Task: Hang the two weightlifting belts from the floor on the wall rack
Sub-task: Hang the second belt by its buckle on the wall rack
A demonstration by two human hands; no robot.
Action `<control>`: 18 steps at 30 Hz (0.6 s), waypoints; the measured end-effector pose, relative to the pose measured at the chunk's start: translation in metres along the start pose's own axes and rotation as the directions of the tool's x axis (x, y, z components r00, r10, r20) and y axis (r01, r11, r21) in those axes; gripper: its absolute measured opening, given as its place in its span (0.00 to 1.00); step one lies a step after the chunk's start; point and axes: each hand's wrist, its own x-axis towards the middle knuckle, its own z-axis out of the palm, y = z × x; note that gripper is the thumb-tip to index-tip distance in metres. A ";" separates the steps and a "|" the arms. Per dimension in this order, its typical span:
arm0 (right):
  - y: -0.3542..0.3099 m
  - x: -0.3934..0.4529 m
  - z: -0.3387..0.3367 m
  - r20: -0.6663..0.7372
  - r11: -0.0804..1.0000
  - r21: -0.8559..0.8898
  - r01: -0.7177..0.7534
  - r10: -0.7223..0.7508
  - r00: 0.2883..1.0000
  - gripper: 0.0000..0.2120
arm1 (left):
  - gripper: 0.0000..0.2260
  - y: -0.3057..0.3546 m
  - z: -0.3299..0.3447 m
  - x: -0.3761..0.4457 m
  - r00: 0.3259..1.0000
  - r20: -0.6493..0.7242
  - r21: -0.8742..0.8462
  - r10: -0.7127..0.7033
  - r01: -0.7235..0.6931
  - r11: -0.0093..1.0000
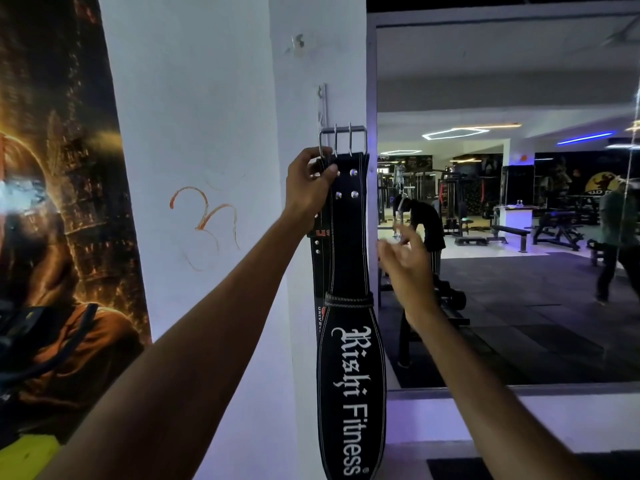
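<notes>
A black weightlifting belt with white lettering hangs straight down against the white pillar, its steel buckle at the top. My left hand grips the belt just under the buckle. A second black belt with red and white print hangs behind it, mostly hidden. The narrow metal wall rack runs up the pillar just above the buckle. My right hand hovers to the right of the belts, fingers apart and holding nothing.
A large mirror to the right reflects the gym with benches, machines and people. A dark poster covers the wall at left. An orange scribble marks the pillar.
</notes>
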 end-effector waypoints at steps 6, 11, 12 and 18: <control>-0.067 0.077 0.034 0.006 0.980 -0.090 0.176 -0.176 0.984 0.20 | 0.16 -0.007 -0.005 -0.017 0.999 0.000 0.000 -0.047 0.047 0.999; -0.068 0.086 0.044 0.014 0.991 -0.065 0.118 -0.117 0.993 0.12 | 0.14 -0.007 -0.011 -0.024 0.998 0.034 0.028 -0.047 0.046 0.999; -0.070 0.087 0.045 0.002 0.992 -0.050 0.118 -0.118 0.993 0.12 | 0.14 -0.007 -0.012 -0.025 0.999 0.030 0.023 -0.044 0.043 0.999; -0.074 0.083 0.051 -0.062 0.993 0.037 0.110 -0.108 0.992 0.14 | 0.09 -0.011 -0.021 -0.051 0.995 0.100 0.030 -0.029 0.026 0.999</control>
